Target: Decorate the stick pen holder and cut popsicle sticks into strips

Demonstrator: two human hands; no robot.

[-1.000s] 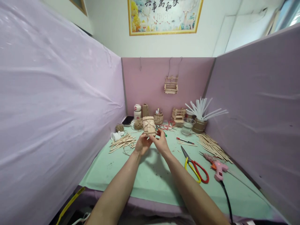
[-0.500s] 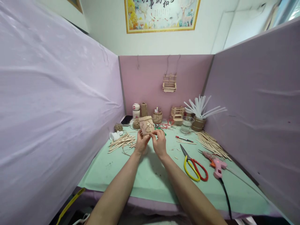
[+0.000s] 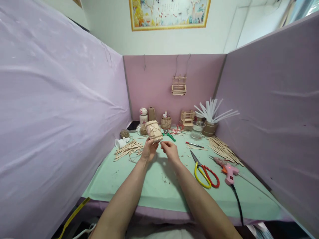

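A small pale cup-like piece [image 3: 154,130] with scalloped bands at both rims and leaf-like shapes on its side is held up over the table, tilted. My left hand [image 3: 149,149] grips it from below at its lower edge. Close to its lower right edge is my right hand [image 3: 169,149], with thumb and fingertips pinched together; whatever they hold, if anything, is too small to make out. Green-handled pliers [image 3: 170,136] lie just behind my right hand.
Scissors [image 3: 204,172] and a pink glue gun [image 3: 230,173] with its cord lie at the right. Wooden sticks lie in piles left [image 3: 128,149] and right [image 3: 224,151]. A pen [image 3: 194,144], a clear water cup [image 3: 198,129] and a pot of white sticks [image 3: 209,128] stand or lie farther back.
The cup-like piece has tilted over, showing its lower band. My right hand has come off it slightly to the right, while my left hand still holds it. The whole view has shifted slightly.
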